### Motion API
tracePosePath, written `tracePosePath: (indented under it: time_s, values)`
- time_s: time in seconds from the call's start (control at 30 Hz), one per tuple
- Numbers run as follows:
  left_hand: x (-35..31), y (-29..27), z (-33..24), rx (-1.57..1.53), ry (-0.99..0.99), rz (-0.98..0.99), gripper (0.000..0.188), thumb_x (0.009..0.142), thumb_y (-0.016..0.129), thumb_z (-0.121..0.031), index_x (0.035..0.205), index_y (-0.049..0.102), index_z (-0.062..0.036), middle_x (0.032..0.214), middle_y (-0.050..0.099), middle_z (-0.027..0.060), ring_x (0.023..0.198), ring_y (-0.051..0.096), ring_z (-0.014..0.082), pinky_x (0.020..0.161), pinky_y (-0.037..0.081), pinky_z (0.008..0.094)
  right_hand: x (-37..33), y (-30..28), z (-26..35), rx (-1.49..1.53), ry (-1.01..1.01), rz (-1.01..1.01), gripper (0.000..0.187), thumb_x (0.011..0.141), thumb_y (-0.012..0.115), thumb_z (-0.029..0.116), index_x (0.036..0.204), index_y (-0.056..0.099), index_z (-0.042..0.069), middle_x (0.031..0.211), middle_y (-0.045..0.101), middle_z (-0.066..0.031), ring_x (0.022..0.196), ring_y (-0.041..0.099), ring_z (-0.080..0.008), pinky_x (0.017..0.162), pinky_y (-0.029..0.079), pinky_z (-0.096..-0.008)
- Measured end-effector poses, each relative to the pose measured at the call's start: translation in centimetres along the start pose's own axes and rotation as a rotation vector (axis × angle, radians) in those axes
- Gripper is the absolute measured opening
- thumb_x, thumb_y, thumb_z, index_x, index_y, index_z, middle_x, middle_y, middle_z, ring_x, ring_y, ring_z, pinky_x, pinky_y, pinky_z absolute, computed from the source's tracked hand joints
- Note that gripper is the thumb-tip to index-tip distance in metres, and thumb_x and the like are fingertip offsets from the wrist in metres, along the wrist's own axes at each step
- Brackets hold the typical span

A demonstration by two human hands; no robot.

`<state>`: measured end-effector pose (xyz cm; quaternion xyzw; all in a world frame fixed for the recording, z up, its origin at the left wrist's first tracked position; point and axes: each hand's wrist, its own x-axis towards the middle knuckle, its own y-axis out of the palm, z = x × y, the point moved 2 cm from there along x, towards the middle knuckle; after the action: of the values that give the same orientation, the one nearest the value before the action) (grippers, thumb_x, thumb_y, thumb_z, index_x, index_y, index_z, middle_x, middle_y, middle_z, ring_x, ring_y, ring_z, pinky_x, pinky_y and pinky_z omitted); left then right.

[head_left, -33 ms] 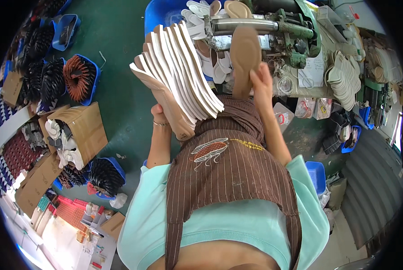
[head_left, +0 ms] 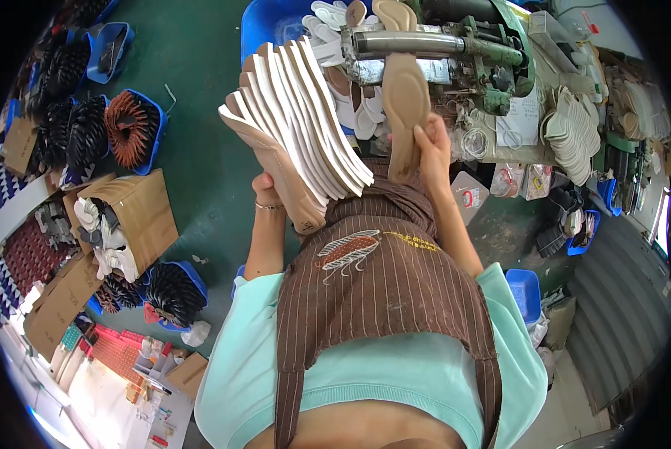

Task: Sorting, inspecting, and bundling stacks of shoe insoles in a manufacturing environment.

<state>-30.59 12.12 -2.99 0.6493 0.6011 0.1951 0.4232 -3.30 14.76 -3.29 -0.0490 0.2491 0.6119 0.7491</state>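
Note:
My left hand (head_left: 265, 188) is closed round the lower side of a thick stack of insoles (head_left: 294, 123), tan-faced with white edges, fanned upward and leaning against my apron. In my right hand (head_left: 434, 142), a single tan insole (head_left: 405, 105) is held by its edge between thumb and fingers. Its broad end points away from me and meets the lower edge of a metal roller (head_left: 410, 43) on a green machine (head_left: 492, 63). Whether that end is under the roller or just short of it, I cannot tell. Beyond the roller lies another tan insole (head_left: 395, 15).
A blue bin (head_left: 275, 22) with loose white insoles stands left of the machine. Right of it, a worktable carries a sheet of paper (head_left: 518, 120) and a pile of insoles (head_left: 573, 135). On the green floor at left are a cardboard box (head_left: 144, 221) and blue baskets of dark pieces.
The single insole and my right hand have come slightly toward me; its broad end no longer overlaps the roller's front. The stack in my left hand has barely shifted.

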Motion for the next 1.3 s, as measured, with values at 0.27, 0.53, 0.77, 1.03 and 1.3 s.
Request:
tracePosePath:
  time_s: [0.27,0.53,0.77,1.03,1.3]
  values:
    - [-0.4,0.1,0.4,-0.155,-0.246,0.065,0.086,0.058,0.07,-0.017,0.134,0.035,0.0009,0.118,0.055,0.0115,0.111,0.054,0.0261,0.096,0.044,0.0348,1.9,6.6,3.9,0.036,0.047,0.082,0.032,0.098,0.044,0.023,0.111,0.053,-0.005,0.102,0.063,-0.0108,0.091,0.061,-0.015,0.08,0.048,-0.0263]
    - [0.3,6.6,-0.1,0.422,-0.143,0.059,0.114,0.054,0.088,-0.027,0.14,0.019,0.0014,0.132,0.041,0.0095,0.122,0.042,0.0225,0.104,0.033,0.0349,-2.7,8.2,4.2,-0.387,-0.32,0.092,0.029,0.098,0.044,0.02,0.12,0.054,0.004,0.085,0.064,-0.0184,0.078,0.061,-0.014,0.072,0.048,-0.0297]
    - [-0.3,7.3,1.6,0.236,-0.14,-0.213,0.088,0.058,0.075,-0.005,0.133,0.029,0.0005,0.117,0.052,0.0148,0.108,0.054,0.0261,0.093,0.046,0.0354,-3.1,6.6,4.6,-0.458,-0.527,-0.003,0.045,0.086,0.051,-0.003,0.13,0.044,0.003,0.102,0.064,-0.0181,0.077,0.065,-0.0203,0.063,0.049,-0.0295]
    - [-1.3,7.2,0.9,-0.02,-0.065,-0.291,0.081,0.062,0.069,-0.012,0.133,0.031,-0.0018,0.117,0.051,0.0144,0.106,0.054,0.0267,0.084,0.05,0.0373,-2.4,5.8,6.1,-0.612,-0.624,-0.187,0.034,0.087,0.055,0.001,0.121,0.052,0.0,0.117,0.057,-0.0096,0.104,0.054,-0.0164,0.09,0.041,-0.0267]
    - [-0.6,7.2,0.7,0.428,0.273,-0.186,0.115,0.051,0.088,-0.027,0.137,0.015,-0.0021,0.134,0.031,0.0153,0.128,0.028,0.0247,0.107,0.022,0.0346,2.1,-4.2,-2.4,-0.502,-0.318,-0.162,0.038,0.089,0.053,0.007,0.124,0.042,-0.004,0.113,0.054,-0.0172,0.099,0.054,-0.0255,0.089,0.044,-0.0385]
